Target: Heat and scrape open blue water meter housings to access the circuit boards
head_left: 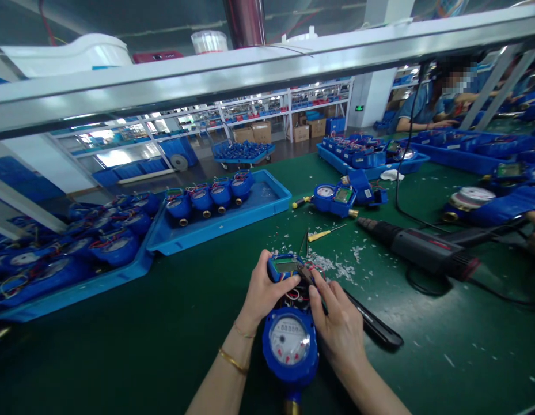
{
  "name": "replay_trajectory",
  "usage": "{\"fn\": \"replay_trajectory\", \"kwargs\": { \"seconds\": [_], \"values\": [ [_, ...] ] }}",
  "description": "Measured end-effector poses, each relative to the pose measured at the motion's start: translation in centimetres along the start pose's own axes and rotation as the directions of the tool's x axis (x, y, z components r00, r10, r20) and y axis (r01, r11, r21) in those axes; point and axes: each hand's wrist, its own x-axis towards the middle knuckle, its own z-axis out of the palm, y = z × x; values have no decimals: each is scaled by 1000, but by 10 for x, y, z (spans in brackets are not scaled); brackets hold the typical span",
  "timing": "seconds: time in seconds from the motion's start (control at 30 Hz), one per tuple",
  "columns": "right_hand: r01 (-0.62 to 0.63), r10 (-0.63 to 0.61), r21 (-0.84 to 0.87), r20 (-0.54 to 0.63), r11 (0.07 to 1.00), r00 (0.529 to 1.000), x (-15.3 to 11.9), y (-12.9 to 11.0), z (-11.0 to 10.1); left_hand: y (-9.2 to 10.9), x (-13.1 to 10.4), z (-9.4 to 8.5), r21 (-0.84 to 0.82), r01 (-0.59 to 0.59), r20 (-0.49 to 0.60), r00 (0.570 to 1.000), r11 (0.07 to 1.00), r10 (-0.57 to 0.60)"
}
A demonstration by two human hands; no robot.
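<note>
A blue water meter (291, 346) with a round white dial lies in front of me, its electronics housing opened at the far end. My left hand (267, 291) is closed on that housing's edge, with the thumb beside a small display (285, 266). Coloured wires (293, 295) loop between the display and the dial. My right hand (338, 314) is closed at the housing's right side, its fingers on a slim dark tool (305, 273) whose kind I cannot make out. Thin dark pointed tips (304, 242) show just beyond the housing.
A black long-handled object (375, 323) lies right of my hand. Beyond are a yellow screwdriver (321, 235), white scraps (336, 266), a heat gun (431, 249) and another opened meter (336, 197). Blue trays (224, 223) hold meters. A metal shelf beam (267, 72) crosses above; a co-worker (431, 109) sits far right.
</note>
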Motion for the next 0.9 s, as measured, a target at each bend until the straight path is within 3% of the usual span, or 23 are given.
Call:
{"fn": "replay_trajectory", "kwargs": {
  "seconds": [0.1, 0.23, 0.53, 0.67, 0.8, 0.9],
  "values": [
    [36, -37, 71, 17, 997, 999, -2, 6, -7, -3, 1, 3, -77, 45, -7, 999, 996, -45],
    [31, -37, 82, 82, 996, 996, -7, 12, -23, -2, 1, 5, -57, 66, -21, 998, 996, -67],
    [57, -41, -154, 102, 986, 994, 3, 19, -35, 2, 0, 4, -79, 78, -13, 997, 994, -79],
    [-9, -1, 39, 235, 999, 972, 10, 37, -34, 0, 1, 1, -85, 71, 41, 997, 994, -67],
    [-176, 10, 329, 449, 928, 894, 24, 52, -31, -2, 2, -2, -129, 93, 81, 993, 987, -83],
    [-291, 13, 421, 550, 859, 835, 37, 53, -32, -3, 3, -5, -175, 107, 124, 989, 979, -86]
  ]
}}
